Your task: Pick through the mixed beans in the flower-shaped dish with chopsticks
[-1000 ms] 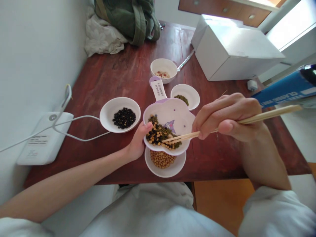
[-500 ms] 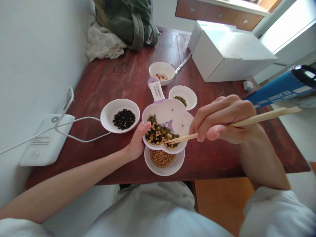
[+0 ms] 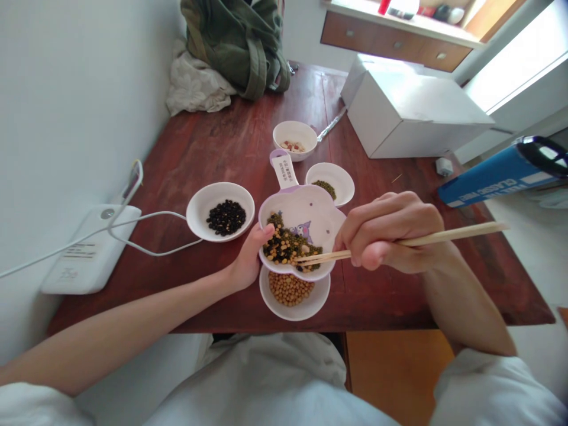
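One flat white plastic power bank (image 3: 86,266) lies at the left of the dark red wooden table (image 3: 208,148), a thin white cable (image 3: 158,254) crossing it. To the right stands a round white bowl of black beans (image 3: 195,207). Farther back, a pale floral cloth (image 3: 195,83) lies against a dark green fabric bag (image 3: 226,53).

The left hand (image 3: 249,255) pinches the left edge of a white flower-shaped dish (image 3: 306,204) with a purple rim and a labelled handle (image 3: 285,170), thumb over the rim, fingers mostly hidden. Mixed black, yellow and green beans (image 3: 281,244) lie in its near left part. Just beyond the handle is a round white bowl of reddish and pale pieces (image 3: 284,133); the dish partly covers a round white bowl of yellow beans (image 3: 320,300). Right of the handle sits a round white bowl of small green beans (image 3: 345,184).

The right hand (image 3: 390,234) pinches two pale wooden chopsticks (image 3: 464,233), fingers curled, the tips among the mixed beans. Beyond are a white cardboard box (image 3: 421,106) and, farthest right, a blue cylindrical container (image 3: 492,177).
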### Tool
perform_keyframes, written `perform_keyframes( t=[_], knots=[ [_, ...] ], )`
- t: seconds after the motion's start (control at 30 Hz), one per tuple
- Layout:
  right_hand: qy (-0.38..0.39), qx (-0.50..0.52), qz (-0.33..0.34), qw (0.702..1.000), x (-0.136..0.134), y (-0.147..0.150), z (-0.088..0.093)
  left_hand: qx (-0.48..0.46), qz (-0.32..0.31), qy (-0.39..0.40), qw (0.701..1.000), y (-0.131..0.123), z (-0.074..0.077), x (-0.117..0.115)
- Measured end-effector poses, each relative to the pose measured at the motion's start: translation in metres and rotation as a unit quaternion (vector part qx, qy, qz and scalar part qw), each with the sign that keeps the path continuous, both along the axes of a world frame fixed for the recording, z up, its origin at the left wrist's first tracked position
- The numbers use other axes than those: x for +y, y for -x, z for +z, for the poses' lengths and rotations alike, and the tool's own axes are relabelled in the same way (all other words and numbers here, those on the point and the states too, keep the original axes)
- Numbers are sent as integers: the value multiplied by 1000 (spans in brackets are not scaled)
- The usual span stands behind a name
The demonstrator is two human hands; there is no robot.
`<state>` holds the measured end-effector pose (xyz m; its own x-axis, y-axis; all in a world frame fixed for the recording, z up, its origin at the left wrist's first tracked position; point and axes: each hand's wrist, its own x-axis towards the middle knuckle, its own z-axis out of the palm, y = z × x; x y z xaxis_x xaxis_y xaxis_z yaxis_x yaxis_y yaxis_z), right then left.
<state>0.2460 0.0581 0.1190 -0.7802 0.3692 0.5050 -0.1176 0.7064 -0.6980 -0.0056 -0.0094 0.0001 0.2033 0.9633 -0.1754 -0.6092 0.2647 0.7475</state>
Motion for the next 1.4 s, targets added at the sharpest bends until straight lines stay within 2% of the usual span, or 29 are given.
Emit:
perform_keyframes(
  t=[0.17,0.47,0.77,1.03,1.4],
  knots=[
    [1,13,-8,1000,0,3,-5,-2,-14,-7,1000,2,-3,-2],
    [-33,72,-22,997,-3,8,-16,6,3,-10,1000,4,-7,-3],
    [-64,111,-4,992,-6,-1,-3,19,17,-6,1000,4,-11,-2],
    [-33,90,44,994,9,7,-25,13,8,0,1000,6,-10,-3],
    [42,123,43,991,9,20,-44,17,8,1,1000,12,-17,-9]
  ],
)
